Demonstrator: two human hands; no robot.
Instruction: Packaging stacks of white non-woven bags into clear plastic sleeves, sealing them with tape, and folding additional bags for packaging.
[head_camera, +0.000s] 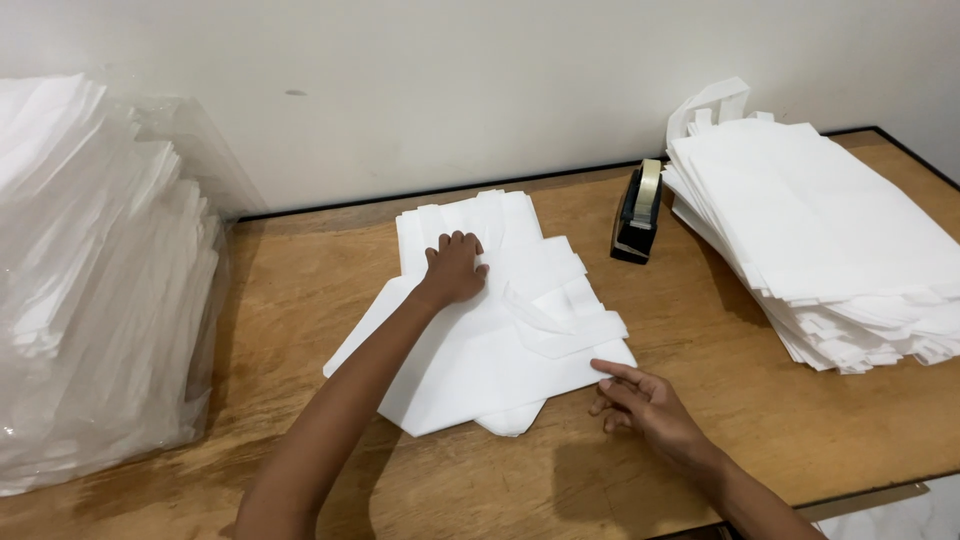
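Both hands (455, 268) (640, 400) press white bags (480, 370); table edge (870, 490) near.

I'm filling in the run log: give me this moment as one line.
left hand flat on white bag pile | right hand fingertip at pile's near edge | tape dispenser behind | tall bag stack right | wrapped bundle left

left hand (455, 268): arm outstretched, palm down, fingers spread | right hand (640, 400): low, index extended, apparently relaxed

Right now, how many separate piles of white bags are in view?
3: a plastic-wrapped stack at far left, a small pile mid-table under the left hand, a tall stack at right. More may sit off-frame.
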